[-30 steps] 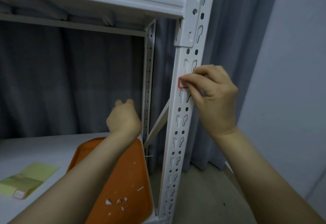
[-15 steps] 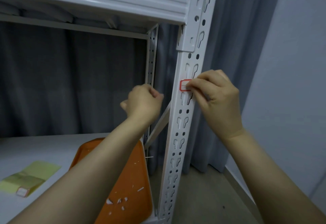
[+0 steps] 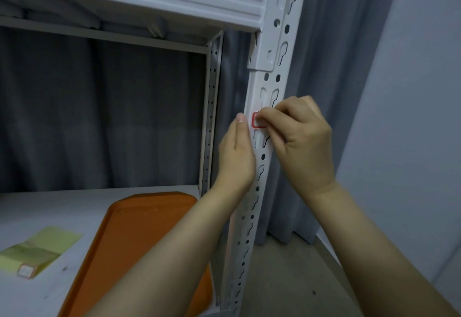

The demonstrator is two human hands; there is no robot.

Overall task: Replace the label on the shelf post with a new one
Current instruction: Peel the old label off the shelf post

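Observation:
A small white label with a red border is stuck on the white perforated shelf post, below the upper shelf beam. My right hand is at the post's right side, its curled fingertips on the label's right part and covering it. My left hand lies along the post's left edge with straight fingers, its thumb tip beside the label's left edge. A yellow backing sheet with a red-bordered label at its near end lies on the shelf at the lower left.
An orange tray lies on the white shelf board just left of the post. A rear perforated post stands behind. Grey curtain hangs behind the rack; a pale wall is at the right, concrete floor below.
My left hand rose from above the tray, then opened and came to rest against the post's left edge beside the label. My right hand stayed on the label.

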